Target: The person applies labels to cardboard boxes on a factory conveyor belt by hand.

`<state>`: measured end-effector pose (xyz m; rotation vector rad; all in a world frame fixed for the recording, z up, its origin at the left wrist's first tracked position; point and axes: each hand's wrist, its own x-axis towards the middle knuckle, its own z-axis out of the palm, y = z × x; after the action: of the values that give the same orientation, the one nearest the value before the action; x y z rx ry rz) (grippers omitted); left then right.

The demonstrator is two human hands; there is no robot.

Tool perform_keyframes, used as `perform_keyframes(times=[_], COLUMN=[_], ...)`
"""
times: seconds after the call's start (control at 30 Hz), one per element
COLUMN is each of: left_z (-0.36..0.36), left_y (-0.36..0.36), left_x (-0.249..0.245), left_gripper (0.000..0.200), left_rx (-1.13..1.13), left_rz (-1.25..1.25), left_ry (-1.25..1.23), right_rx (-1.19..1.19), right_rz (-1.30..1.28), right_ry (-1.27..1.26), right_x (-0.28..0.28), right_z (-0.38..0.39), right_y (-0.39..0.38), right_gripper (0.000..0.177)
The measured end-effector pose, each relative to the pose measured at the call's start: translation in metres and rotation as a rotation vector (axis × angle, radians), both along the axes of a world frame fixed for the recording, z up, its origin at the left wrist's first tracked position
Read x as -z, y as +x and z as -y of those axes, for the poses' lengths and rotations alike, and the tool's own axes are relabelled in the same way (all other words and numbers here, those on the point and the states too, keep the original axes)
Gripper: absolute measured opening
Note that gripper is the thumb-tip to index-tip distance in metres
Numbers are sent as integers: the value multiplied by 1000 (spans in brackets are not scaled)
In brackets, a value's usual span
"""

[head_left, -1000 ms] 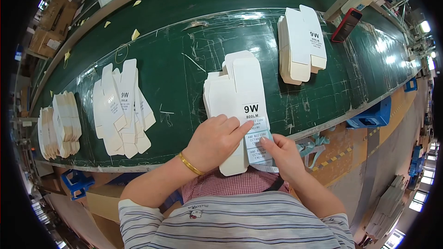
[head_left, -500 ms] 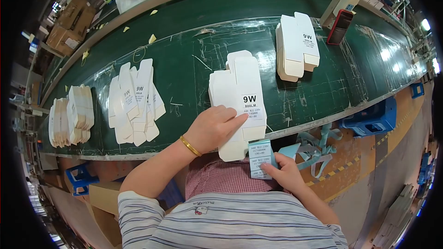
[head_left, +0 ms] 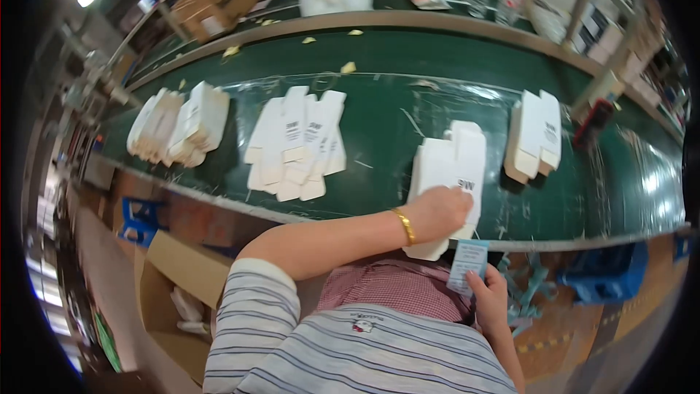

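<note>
My left hand (head_left: 437,213), with a gold bangle at the wrist, lies over the front stack of flat white cartons (head_left: 445,164). Its fingers are curled together on the top carton, beside the printed "9W"; whether anything is pinched in them is hidden. The small print below that is covered by the hand. In my right hand (head_left: 491,298) is a strip of pale blue printed labels (head_left: 467,265), gripped between thumb and fingers at the table's front edge, just below the cartons.
To the left lie a loose fanned pile of cartons (head_left: 297,147) and bundled cartons (head_left: 197,120). Another stack (head_left: 536,135) and a red-edged phone (head_left: 594,122) are at the right. Below the table are an open cardboard box (head_left: 179,266) and a blue stool (head_left: 609,273).
The view has swung left, so the table's things appear further right. My left index finger, earlier stretched out on the carton's label, is now curled in. My right hand still holds the label strip.
</note>
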<state>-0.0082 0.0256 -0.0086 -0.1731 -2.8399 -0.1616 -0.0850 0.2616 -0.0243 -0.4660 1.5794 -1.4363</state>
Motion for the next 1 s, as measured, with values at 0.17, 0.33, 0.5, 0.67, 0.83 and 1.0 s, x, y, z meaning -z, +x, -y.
perform_keyframes(times=[0.17,0.33,0.5,0.67,0.83,1.0], left_z=[2,60,116,92,-19,-40], left_y=[5,64,152,161,75,52], left_x=[-17,-82,-97,-48,-36,-26], left_gripper=[8,9,9,21,30,28], left_rx=[67,29,-259,-539,-229,-287], left_rz=[-168,-303,-250,-141,-160,117], left_ry=[-88,-170,-259,38,840,1184], right_rx=[14,5,-54,-132,-164,-187], right_rz=[30,22,-109,-267,-376,-556], right_ry=[-21,-33,17,21,-21,-31], right_x=[-14,-16,-13,-8,-8,-25], right_z=[5,7,13,19,19,17], right_y=[-1,-3,-4,-9,-11,-16], right_gripper=[19,20,22,23,19,36])
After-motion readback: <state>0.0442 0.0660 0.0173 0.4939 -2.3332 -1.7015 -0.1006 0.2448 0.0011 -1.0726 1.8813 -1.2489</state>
